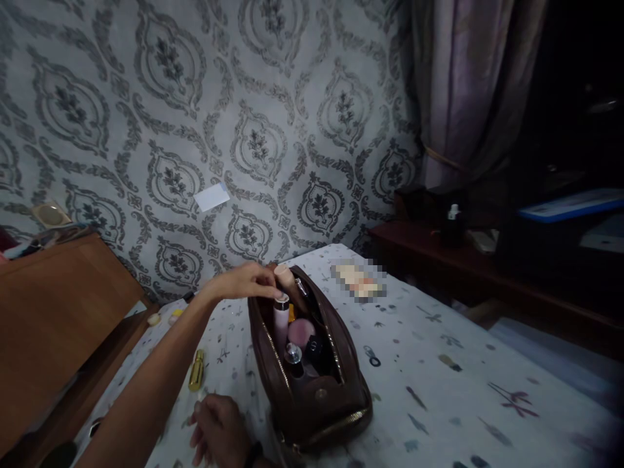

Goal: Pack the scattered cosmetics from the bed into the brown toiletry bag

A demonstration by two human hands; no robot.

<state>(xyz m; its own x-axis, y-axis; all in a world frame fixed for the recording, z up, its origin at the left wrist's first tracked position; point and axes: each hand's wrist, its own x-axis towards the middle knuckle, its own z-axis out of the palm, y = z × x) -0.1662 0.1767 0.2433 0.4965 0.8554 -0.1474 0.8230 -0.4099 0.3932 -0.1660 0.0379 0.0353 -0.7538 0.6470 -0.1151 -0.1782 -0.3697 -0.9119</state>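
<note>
A brown zippered bag [361, 396] stands open on the patterned white cloth. Inside are a pale pink bottle [281, 322] with a silver cap, a tan tube [286, 278], a round pink item [301, 332] and dark-capped cosmetics [314, 348]. My left hand [251, 281] reaches over the bag's far left edge, thumb against the silver cap and apart from the fingers, which are partly hidden. My right hand [219, 429] is low, left of the bag, its fingers curled beside a tiny pale item too small to identify. Just above it lies a gold tube [196, 370].
A blurred-out card or packet [358, 281] lies right of the bag. Small yellow-topped items [175, 316] sit at the cloth's left edge, beside a tilted wooden board [63, 312]. Dark furniture [419, 247] and a curtain [458, 91] stand right; patterned wallpaper covers the back wall.
</note>
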